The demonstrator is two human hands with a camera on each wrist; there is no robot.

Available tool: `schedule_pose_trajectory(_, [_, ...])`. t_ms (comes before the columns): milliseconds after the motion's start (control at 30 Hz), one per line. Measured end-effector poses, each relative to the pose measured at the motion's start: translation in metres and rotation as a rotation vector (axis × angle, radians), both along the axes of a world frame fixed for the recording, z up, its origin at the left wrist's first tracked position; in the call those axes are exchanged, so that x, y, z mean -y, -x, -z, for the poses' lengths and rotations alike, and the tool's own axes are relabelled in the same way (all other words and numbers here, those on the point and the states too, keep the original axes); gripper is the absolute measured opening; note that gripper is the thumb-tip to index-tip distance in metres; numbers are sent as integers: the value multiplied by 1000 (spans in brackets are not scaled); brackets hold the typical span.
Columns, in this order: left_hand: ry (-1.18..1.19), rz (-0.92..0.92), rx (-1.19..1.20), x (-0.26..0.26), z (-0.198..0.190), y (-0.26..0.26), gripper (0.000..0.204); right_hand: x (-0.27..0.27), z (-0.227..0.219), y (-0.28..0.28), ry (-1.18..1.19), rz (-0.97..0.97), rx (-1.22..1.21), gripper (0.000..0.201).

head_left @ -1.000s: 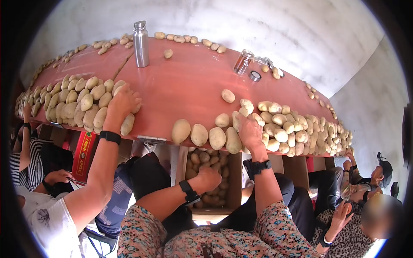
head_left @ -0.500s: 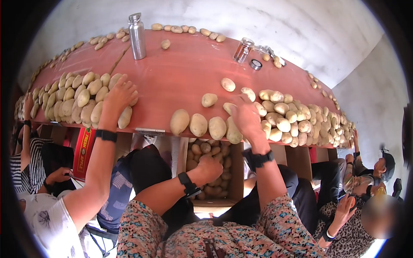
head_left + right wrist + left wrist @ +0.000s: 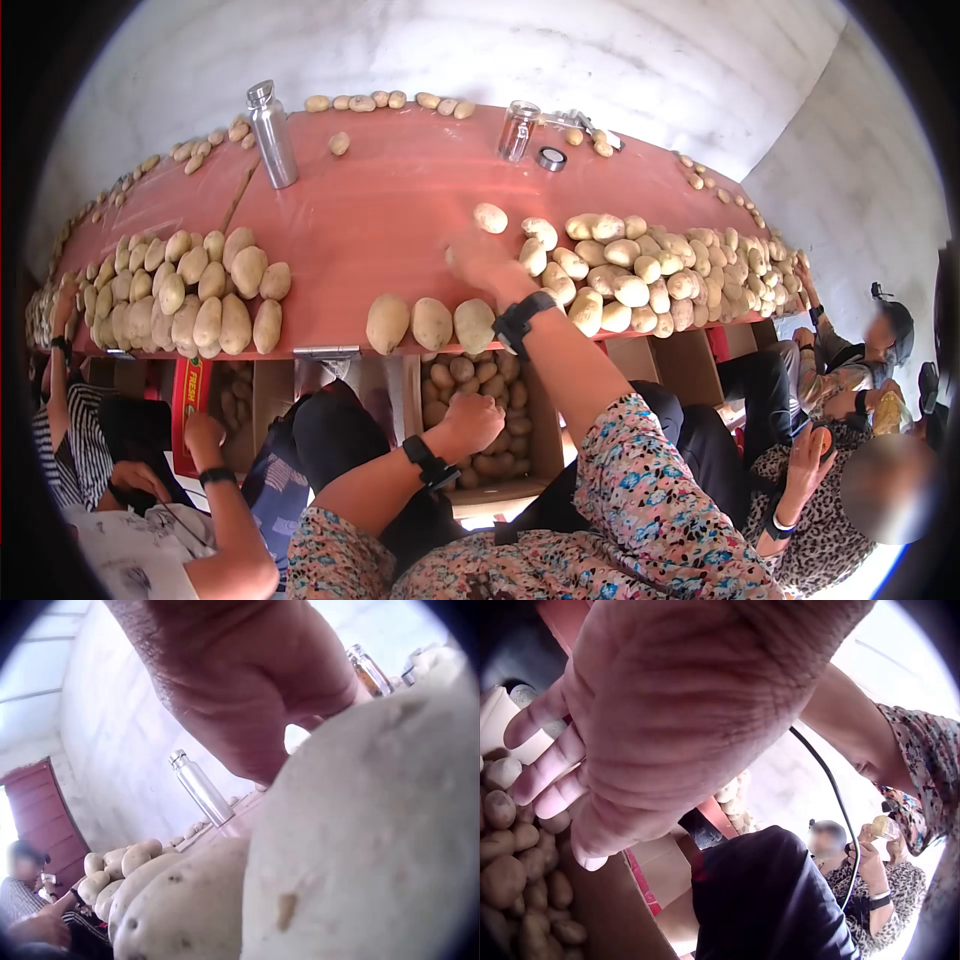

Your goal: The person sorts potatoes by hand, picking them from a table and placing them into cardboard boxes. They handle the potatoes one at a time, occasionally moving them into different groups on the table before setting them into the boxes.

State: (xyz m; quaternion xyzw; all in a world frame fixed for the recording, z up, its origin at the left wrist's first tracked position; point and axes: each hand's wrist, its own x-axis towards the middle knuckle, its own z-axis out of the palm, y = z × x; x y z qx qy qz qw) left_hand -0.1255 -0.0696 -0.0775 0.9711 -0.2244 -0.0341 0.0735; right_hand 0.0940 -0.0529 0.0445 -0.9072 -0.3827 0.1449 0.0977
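My right hand (image 3: 485, 268), blurred, reaches over the table's front edge to the left of the right-hand potato pile (image 3: 650, 262). Its fingertips lie over the spot where a loose potato lay; in the right wrist view a large near potato (image 3: 367, 847) hides them, so I cannot tell whether they hold anything. Three potatoes (image 3: 432, 324) stand in a row along the edge, left of my right wrist. My left hand (image 3: 470, 424) hangs over a cardboard box of potatoes (image 3: 552, 430). In the left wrist view its fingers (image 3: 559, 761) are loosely extended with nothing between them.
Another potato pile (image 3: 165, 290) lines the left edge of the red table (image 3: 370, 200). A steel bottle (image 3: 272, 135), a glass jar (image 3: 519, 132) and its lid (image 3: 551, 158) stand farther back. People sit close on both sides; a neighbour's hand (image 3: 204, 435) is near a red box (image 3: 188, 400).
My right hand has swung left from the right pile to the loose potato's place. My left hand stays over the box. The left neighbour's hand has withdrawn from the left pile. The head view has shifted.
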Motion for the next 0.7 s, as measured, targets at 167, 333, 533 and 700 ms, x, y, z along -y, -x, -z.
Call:
schedule_pose_trajectory(167, [13,-2,-5,-2,-10,3,13,47,-31,-3,102,184,275,38])
schedule_pose_trajectory(333, [65,-16,90,-11,0,-2,12,72,-36,-3,-98,109,363,31])
schedule_pose_trajectory(533, [-54,-117,-68,-25,-14,-5,12,118,-64,76,-325,-172,-795,36])
schedule_pose_trajectory(700, [-184,-201,-120,-26,-34,-7,11,131,14,96,74,-125,-864,34])
